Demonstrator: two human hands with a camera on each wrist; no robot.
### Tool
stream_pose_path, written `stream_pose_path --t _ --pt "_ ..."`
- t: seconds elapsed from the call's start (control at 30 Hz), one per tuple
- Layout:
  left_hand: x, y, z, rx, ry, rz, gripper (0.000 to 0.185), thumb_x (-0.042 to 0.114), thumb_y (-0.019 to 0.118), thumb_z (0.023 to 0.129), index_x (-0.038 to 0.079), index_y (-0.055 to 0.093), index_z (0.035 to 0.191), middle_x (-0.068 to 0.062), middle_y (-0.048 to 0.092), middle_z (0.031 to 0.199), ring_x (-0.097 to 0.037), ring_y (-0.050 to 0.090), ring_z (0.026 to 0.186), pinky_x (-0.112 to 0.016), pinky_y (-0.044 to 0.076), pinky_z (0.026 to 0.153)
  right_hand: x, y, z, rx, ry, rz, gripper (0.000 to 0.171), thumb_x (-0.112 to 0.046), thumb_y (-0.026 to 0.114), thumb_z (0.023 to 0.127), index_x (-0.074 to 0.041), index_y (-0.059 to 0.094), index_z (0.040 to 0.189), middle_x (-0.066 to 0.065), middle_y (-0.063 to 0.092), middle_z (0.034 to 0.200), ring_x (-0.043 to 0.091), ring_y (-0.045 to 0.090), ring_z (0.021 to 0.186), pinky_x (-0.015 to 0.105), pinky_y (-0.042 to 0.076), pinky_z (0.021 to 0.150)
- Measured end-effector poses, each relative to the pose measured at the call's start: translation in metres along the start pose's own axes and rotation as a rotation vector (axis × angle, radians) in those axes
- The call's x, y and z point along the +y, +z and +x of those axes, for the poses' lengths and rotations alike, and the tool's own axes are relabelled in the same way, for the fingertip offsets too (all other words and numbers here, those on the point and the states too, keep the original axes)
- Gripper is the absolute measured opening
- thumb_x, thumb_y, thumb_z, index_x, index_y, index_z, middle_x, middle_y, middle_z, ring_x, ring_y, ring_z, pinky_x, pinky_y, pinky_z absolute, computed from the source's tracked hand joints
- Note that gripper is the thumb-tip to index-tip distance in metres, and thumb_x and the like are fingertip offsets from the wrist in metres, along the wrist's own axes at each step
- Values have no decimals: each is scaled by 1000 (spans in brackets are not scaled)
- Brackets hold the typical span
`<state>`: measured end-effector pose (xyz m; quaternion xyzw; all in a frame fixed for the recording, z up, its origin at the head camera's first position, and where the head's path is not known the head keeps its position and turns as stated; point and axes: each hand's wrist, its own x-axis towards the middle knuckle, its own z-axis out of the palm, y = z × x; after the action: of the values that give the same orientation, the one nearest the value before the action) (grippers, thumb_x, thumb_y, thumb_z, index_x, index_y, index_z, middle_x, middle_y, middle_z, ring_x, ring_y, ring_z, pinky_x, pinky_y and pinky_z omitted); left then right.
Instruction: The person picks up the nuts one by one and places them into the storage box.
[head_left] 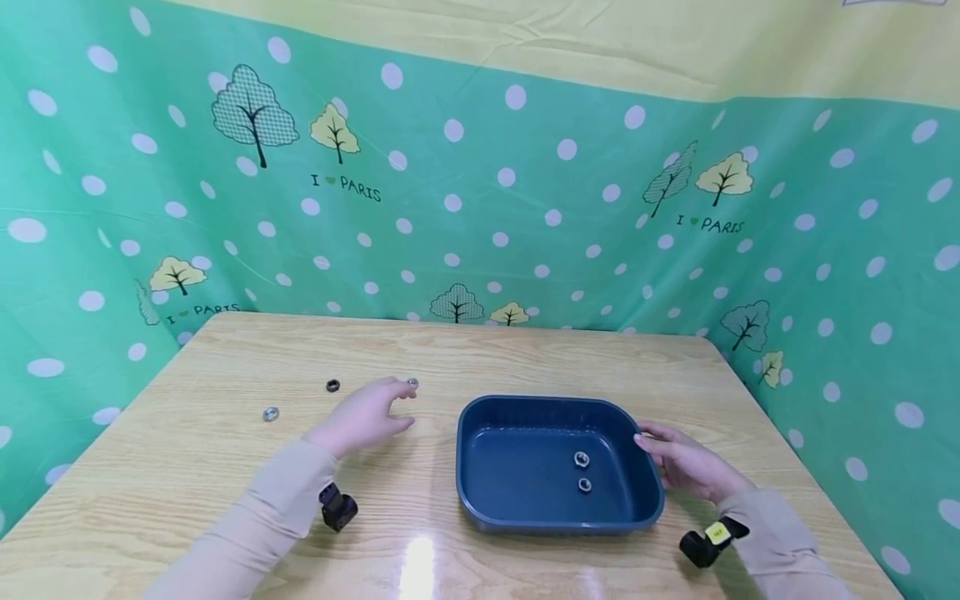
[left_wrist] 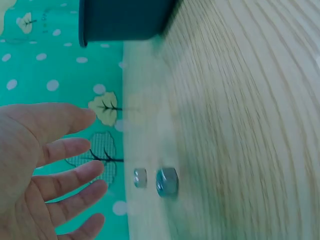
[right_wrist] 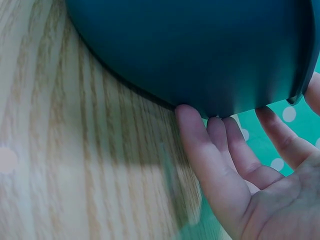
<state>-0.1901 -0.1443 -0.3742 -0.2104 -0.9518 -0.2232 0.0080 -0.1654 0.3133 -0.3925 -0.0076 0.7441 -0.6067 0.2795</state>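
Two nuts [head_left: 582, 471] are lying in the blue tray [head_left: 480, 500], near its middle; nothing else is seen inside it. The tray is steadied at its 3 o'clock wall by the right hand [head_left: 686, 464], fingers laid straight against the rim, seemingly so it cannot slide. The left hand [head_left: 365, 414] is stretched out over the counter [head_left: 225, 467] with a wide, empty grip, fingertips just short of a silver nut [head_left: 412, 382] at its 1 o'clock. Two more loose nuts, one dark [head_left: 333, 385] and one silver [head_left: 271, 413], are left at its 10 o'clock.
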Motion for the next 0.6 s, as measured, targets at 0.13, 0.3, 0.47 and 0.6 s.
stream_pose_path --t 0.13,0.3,0.47,0.6 --pt "-8 -2 -2 -21 -8 -5 38 18 69 84 1 61 117 -15 63 117 -34 59 109 -48 46 95 -1 1 -1 12 1 -6 73 -32 47 99 7 7 146 7 63 122 15 62 102 44 51 85" --pt "-14 -4 -4 -31 6 13 34 18 69 83 0 62 112 -15 64 112 -34 60 106 -48 47 93 -2 1 -1 8 -2 -4 71 -31 47 99 7 9 146 8 64 121 16 63 102 45 51 85" --pt "-18 -4 -5 -41 -11 38 32 17 70 82 1 64 109 -15 65 108 -34 62 101 -48 49 89 -2 1 -1 1 -12 -9 70 -31 47 99 8 11 145 5 65 118 16 63 100 44 51 84" --pt "-21 -4 -5 -51 -19 79 30 19 71 81 2 65 104 -13 65 101 -31 63 94 -46 51 84 -1 1 -1 11 -8 -15 71 -31 47 99 8 11 145 6 65 118 16 63 100 44 51 84"
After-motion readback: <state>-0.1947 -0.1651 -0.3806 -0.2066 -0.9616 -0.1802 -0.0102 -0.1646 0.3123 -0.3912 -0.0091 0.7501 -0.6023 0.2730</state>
